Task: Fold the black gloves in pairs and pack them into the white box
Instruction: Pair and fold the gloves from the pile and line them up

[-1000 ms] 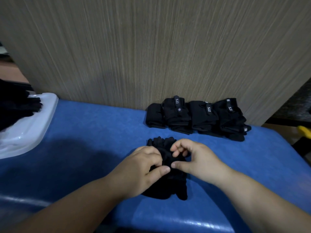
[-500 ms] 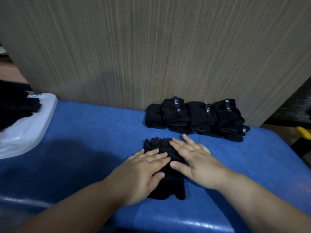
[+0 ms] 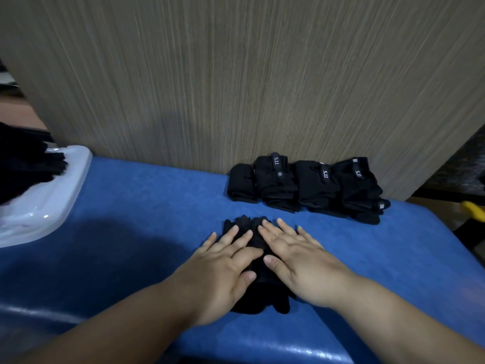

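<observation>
A pair of black gloves (image 3: 262,298) lies on the blue table (image 3: 147,206) in front of me, its fingers pointing away. My left hand (image 3: 223,269) lies flat on its left half with straight fingers. My right hand (image 3: 296,256) presses flat on its right half, fingers spread toward the glove tips. A row of folded black glove pairs (image 3: 307,185) sits behind, against the wall. The white box (image 3: 49,198) stands at the far left with loose black gloves (image 3: 23,164) piled in it.
A wood-grain wall panel (image 3: 236,74) rises right behind the table. The table's right edge drops off near a yellow object (image 3: 473,208). Bare blue surface lies between the white box and my hands.
Both hands went from pinching the glove with curled fingers to lying flat on it. They have slid a little further toward the glove's fingertips.
</observation>
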{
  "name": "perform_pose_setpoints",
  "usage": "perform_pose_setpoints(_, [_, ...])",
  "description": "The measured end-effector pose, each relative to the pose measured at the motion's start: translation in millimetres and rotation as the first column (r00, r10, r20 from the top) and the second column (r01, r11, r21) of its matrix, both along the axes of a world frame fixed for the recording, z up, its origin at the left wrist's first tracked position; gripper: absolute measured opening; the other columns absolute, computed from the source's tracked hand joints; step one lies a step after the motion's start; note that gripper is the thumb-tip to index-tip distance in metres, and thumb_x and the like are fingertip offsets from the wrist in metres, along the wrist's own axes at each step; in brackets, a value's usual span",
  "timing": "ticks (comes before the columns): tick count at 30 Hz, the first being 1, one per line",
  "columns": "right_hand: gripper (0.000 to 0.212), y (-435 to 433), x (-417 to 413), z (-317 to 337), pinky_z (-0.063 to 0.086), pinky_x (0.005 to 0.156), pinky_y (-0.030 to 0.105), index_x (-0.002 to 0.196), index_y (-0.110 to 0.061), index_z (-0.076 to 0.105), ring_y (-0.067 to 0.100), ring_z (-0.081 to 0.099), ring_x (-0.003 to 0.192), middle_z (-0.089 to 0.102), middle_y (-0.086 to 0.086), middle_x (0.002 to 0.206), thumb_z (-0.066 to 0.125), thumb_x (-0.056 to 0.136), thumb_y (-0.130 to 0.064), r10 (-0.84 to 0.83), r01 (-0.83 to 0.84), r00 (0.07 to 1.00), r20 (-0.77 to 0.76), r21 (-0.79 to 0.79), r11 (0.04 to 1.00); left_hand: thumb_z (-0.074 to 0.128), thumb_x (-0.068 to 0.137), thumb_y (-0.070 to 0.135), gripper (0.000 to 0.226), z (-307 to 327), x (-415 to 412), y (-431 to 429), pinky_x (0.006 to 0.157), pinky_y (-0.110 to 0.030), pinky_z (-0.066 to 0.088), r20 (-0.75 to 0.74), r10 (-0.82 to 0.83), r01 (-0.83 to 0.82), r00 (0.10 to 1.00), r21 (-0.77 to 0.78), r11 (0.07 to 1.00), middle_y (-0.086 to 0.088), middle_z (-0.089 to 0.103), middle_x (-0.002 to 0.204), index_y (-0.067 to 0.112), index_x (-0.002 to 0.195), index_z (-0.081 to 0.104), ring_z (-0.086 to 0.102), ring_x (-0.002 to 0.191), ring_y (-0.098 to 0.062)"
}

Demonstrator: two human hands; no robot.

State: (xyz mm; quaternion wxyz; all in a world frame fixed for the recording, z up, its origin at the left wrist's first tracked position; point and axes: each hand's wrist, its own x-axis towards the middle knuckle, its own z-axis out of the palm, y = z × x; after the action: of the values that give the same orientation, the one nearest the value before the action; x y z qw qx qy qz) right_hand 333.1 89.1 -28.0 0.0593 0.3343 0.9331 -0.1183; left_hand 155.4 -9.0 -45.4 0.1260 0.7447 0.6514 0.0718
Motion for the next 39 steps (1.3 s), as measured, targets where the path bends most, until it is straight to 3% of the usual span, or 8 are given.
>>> perform_pose_setpoints(2, [0.059,0.1,0.4,0.7,-0.011,0.119,0.029,0.152,-0.032,-0.003,0.001,-0.017,0.143,-0.01,-0.02,0.157,0.024,0.102,-0.046,-0.006,0.006,1.0,0.011,-0.002,1.0,0.018,0.098,0.051,0.052,3.2,1.7,-0.7,0.117,-0.03,-0.013,-0.002,0.009,-0.01,1.0,-0.04,0.999,0.017,-0.008,0.158,0.04,0.149,0.011,-0.023,0.141,-0.001])
perform_pose_setpoints(16, [0.058,23.9,58.7,5.6,-0.011,0.117,0.026,0.151,-0.037,-0.004,-0.002,-0.022,0.14,-0.012,-0.025,0.155,0.027,0.102,-0.044,-0.093,0.091,0.993,0.067,0.036,0.995,0.021,0.1,0.049,0.054,9.0,64.1,30.2,0.116,-0.046,-0.017,-0.004,-0.037,0.037,0.999,-0.077,0.996,0.01,-0.008,0.16,0.034,0.151,0.011,-0.021,0.144,-0.009])
perform_pose_setpoints(21, [0.06,26.3,57.1,8.2,0.003,0.121,0.029,0.149,-0.039,0.016,-0.008,-0.014,0.141,0.007,-0.026,0.155,0.027,0.094,-0.06,-0.047,0.057,0.992,-0.115,0.085,0.995,0.019,0.098,0.058,0.058,14.1,53.4,24.1,0.114,-0.048,-0.02,0.035,-0.034,0.037,0.999,-0.081,0.996,0.012,-0.012,0.159,0.037,0.151,0.009,-0.026,0.142,-0.009])
perform_pose_setpoints(25, [0.062,17.3,36.6,22.7,0.021,0.114,0.02,0.136,-0.035,0.049,-0.01,0.013,0.141,0.04,-0.026,0.139,0.025,0.088,-0.066,0.023,0.066,0.908,-0.418,0.198,0.978,0.023,0.099,0.055,0.057,21.2,26.1,12.7,0.116,-0.041,-0.017,0.083,0.043,-0.044,0.996,0.016,0.999,0.014,-0.008,0.16,0.036,0.151,0.012,-0.021,0.144,-0.006])
perform_pose_setpoints(28, [0.05,-0.6,4.0,31.9,0.023,0.107,0.01,0.12,-0.029,0.063,-0.002,0.038,0.13,0.057,-0.02,0.122,0.031,0.095,-0.057,0.147,-0.02,0.858,-0.492,0.254,0.967,0.025,0.099,0.054,0.053,26.1,-9.4,0.7,0.118,-0.037,-0.007,0.078,0.211,-0.217,0.974,0.079,0.973,0.013,0.001,0.16,0.036,0.149,0.023,-0.011,0.146,-0.008])
perform_pose_setpoints(33, [0.037,-33.2,-69.0,39.7,0.03,0.096,0.007,0.111,-0.03,0.067,-0.001,0.048,0.109,0.058,-0.025,0.104,0.04,0.092,-0.048,0.164,-0.112,0.844,-0.51,0.133,0.985,0.012,0.086,0.065,0.065,34.5,-91.6,-29.2,0.109,-0.033,0.024,0.008,0.553,-0.543,0.833,0.202,0.815,0.013,0.034,0.15,0.038,0.128,0.053,0.022,0.138,-0.015])
perform_pose_setpoints(36, [0.03,-50.0,-123.9,41.4,0.036,0.096,0.018,0.117,-0.029,0.064,0.005,0.049,0.113,0.061,-0.018,0.112,0.045,0.096,-0.037,0.203,-0.198,0.869,-0.451,0.059,0.978,0.029,0.086,0.054,0.048,34.7,-141.2,-54.9,0.098,-0.033,0.035,0.112,0.709,-0.705,0.696,0.292,0.646,0.01,0.057,0.123,0.031,0.109,0.065,0.039,0.119,-0.019])
perform_pose_setpoints(39, [0.025,-64.5,-186.4,38.8,0.038,0.095,0.02,0.116,-0.024,0.065,0.011,0.054,0.112,0.064,-0.007,0.119,0.05,0.097,-0.026,0.18,-0.219,0.867,-0.464,-0.031,0.975,0.045,0.087,0.044,0.034,30.3,-177.4,-84.5,0.086,-0.036,0.035,0.249,0.795,-0.811,0.553,0.382,0.444,0.002,0.061,0.109,0.022,0.099,0.068,0.043,0.112,-0.026])
